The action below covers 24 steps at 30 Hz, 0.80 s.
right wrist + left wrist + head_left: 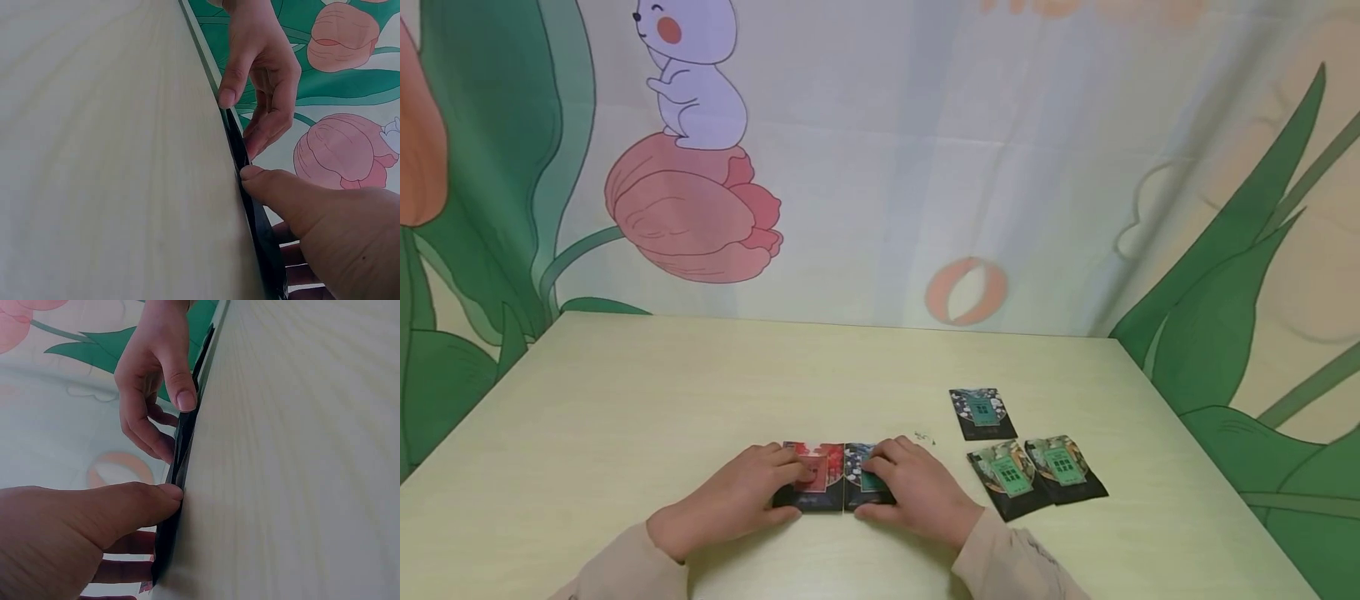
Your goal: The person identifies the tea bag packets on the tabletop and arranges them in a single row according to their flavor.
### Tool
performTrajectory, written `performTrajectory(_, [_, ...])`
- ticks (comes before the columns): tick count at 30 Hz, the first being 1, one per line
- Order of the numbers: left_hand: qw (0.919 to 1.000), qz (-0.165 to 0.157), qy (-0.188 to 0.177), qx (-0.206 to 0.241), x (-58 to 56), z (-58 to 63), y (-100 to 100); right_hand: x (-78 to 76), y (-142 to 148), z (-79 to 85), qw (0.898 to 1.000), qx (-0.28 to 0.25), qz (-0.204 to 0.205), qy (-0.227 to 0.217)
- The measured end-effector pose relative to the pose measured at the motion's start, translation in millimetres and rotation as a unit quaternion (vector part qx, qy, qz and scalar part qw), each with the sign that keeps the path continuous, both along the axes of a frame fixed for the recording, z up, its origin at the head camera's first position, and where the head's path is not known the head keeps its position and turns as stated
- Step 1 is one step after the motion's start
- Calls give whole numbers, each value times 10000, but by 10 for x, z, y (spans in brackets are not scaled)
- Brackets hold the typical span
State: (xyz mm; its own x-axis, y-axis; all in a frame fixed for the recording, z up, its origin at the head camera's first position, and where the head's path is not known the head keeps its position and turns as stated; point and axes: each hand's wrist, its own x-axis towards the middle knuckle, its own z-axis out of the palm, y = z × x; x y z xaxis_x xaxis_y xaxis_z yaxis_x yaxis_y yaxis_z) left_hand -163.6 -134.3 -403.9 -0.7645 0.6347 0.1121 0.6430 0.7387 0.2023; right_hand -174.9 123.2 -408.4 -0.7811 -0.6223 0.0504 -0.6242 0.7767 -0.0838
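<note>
Two flat dark sachets lie side by side on the table, edges meeting, in the head view. My left hand (741,492) rests on the red-topped sachet (827,479), fingertips on its face and thumb at its near edge. On the blue-flowered sachet (857,475) with a teal label, my right hand (917,492) lies in much the same way, covering its right part. Seen low from the left wrist, the left thumb (144,506) touches the sachets' dark edge (181,440). From the right wrist, the right thumb (281,190) touches that edge too.
Another blue-flowered sachet (982,414) lies to the right, farther back. Nearer are two green-labelled sachets, the left one (1011,477) touching the right one (1063,468). Small green specks (923,437) lie behind the right hand. A printed curtain (865,167) hangs behind the pale table (625,400).
</note>
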Motion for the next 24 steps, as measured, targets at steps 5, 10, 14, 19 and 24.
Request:
performTrajectory(5, [10000, 10, -36, -14, 0, -13, 4, 7, 10, 3, 9999, -60, 21, 86])
performTrajectory(10, [10000, 2, 20, -32, 9, -27, -1, 10, 17, 30, 9994, -157, 134, 265])
performTrajectory(14, [9999, -8, 117, -30, 14, -28, -5, 1, 48, 111, 9988, -316, 216, 319])
performTrajectory(19, [10000, 58, 55, -10, 7, -22, 0, -56, 152, 207, 9984, -457, 263, 210])
performTrajectory(24, [10000, 96, 15, 3, 8, -19, 26, -148, 298, 263, 9983, -588, -30, -52])
